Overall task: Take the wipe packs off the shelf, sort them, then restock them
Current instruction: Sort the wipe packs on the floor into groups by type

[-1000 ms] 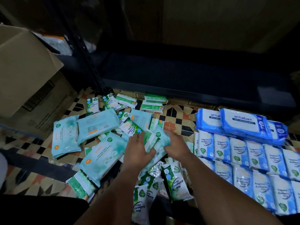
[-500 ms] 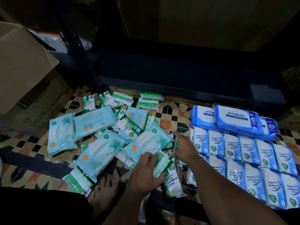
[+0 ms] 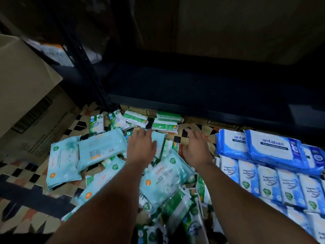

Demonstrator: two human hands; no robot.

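Observation:
Wipe packs cover the patterned floor in front of a dark shelf [image 3: 202, 87]. A loose heap of teal packs [image 3: 100, 148] and small green packs [image 3: 165, 123] lies left and centre. Blue antabax packs [image 3: 270, 147] sit on rows of light blue antibacterial packs [image 3: 267, 182] at the right. My left hand [image 3: 140, 147] reaches forward over the heap with fingers straight, holding nothing. My right hand [image 3: 197, 148] is stretched out beside it above the floor tiles, fingers relaxed and empty. A teal pack [image 3: 163, 180] lies between my forearms.
A big cardboard box [image 3: 26, 95] stands at the left. A black shelf upright [image 3: 88, 71] rises behind the heap. Flat cardboard [image 3: 139, 110] shows under the shelf edge. A dark band crosses the floor tiles [image 3: 31, 196] at the lower left.
Both hands have let go of the packs near my feet and moved forward toward the small green packs by the shelf. The view has tilted down and closer.

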